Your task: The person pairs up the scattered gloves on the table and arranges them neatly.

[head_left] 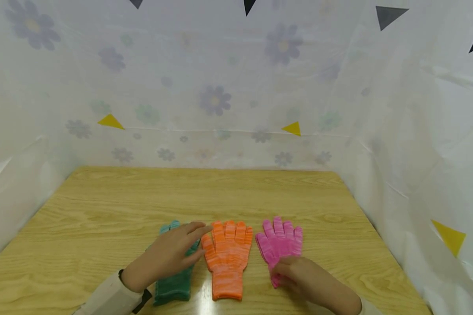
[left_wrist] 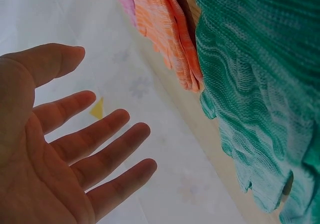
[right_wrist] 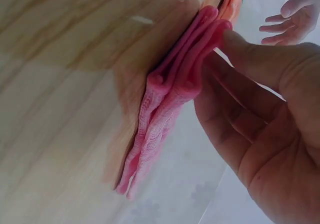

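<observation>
Three sets of knitted gloves lie side by side: green gloves [head_left: 173,288] on the left, orange gloves [head_left: 227,262] in the middle, pink gloves [head_left: 280,243] on the right. My right hand [head_left: 315,280] pinches the cuff end of the pink gloves. In the right wrist view, two pink cuffs [right_wrist: 185,69] lie one over the other, with the thumb [right_wrist: 260,59] at the rim of the upper one. My left hand [head_left: 169,253] hovers over the green gloves, hiding their middle, its fingers spread and relaxed. Nothing is in its palm [left_wrist: 45,179] in the left wrist view.
The gloves lie near the front of a wood-grain table [head_left: 205,188]. A white flower-print sheet [head_left: 240,87] hangs behind it and along both sides. Yellow triangles [head_left: 293,128] and black triangles [head_left: 390,16] are stuck on the sheet.
</observation>
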